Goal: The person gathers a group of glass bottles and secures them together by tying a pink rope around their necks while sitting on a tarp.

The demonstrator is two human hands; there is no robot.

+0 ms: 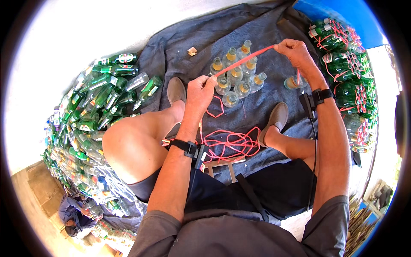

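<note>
My left hand [201, 93] pinches a pink plastic strap [245, 60]. At the strap's other side, my right hand [295, 56] grips it too, so it runs taut between them. Under and behind the strap stands a tight cluster of several clear glass bottles [234, 75] with yellowish neck labels, upright on a dark woven sheet [192, 33]. One more clear bottle [294, 82] is apart from the cluster, below my right wrist, with a short length of strap hanging in front of it. Loose strap [229, 143] lies in tangled loops between my feet.
Loose green and clear bottles [93, 106] are heaped at left. Strapped bundles of green bottles [345, 69] are stacked along the right. A crumpled scrap [192, 51] lies on the sheet. A wooden stool edge [224, 163] shows below the loops. Another person [77, 213] handles bottles at lower left.
</note>
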